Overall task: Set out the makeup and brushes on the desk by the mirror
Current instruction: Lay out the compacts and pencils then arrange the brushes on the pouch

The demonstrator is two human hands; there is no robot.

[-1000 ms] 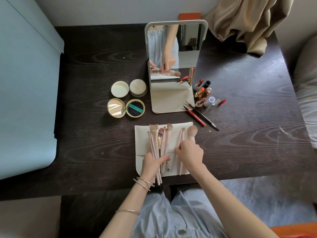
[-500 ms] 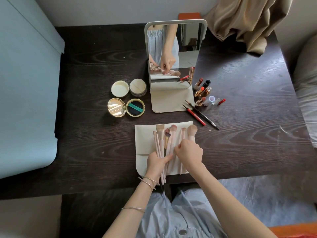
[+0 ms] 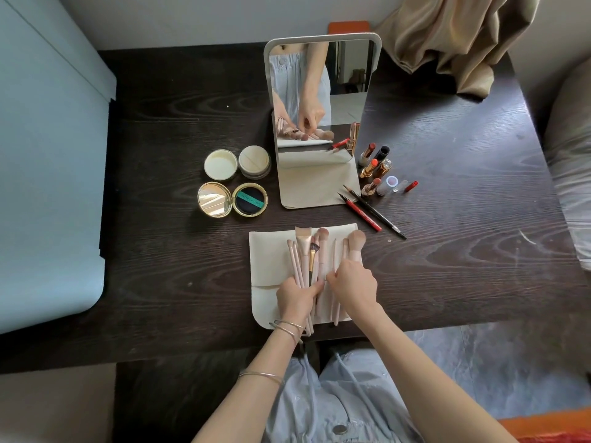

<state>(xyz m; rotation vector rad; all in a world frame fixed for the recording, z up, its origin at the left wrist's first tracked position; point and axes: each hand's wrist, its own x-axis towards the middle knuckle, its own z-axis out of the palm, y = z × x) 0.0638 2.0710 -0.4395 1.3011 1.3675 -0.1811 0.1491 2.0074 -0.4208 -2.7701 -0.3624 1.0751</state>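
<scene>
Here, line by line, is what we see.
Pouch: a cream fabric pouch [image 3: 271, 266] lies flat at the near edge of the dark wooden desk [image 3: 463, 219], with the brushes on top of it.
Left hand: our left hand [image 3: 299, 298] is curled round a bundle of pink brushes [image 3: 303, 251], heads fanned toward the mirror.
Right hand: our right hand [image 3: 353, 286] has its fingers bent over the handles just beside the bundle; a fluffy brush [image 3: 356, 239] sticks out past it. We cannot tell whether it actually pinches one.
Mirror: the standing mirror [image 3: 319, 100] is behind the pouch.
Compact: a gold compact [image 3: 232, 199] lies open left of the mirror, a dark cushion in one half.
Jar: a round jar [image 3: 255, 161] holds a puff; its lid [image 3: 220, 164] sits beside it.
Lipsticks: a cluster of lipsticks [image 3: 372, 167] stands right of the mirror, two pencils [image 3: 371, 212] lying near.
</scene>
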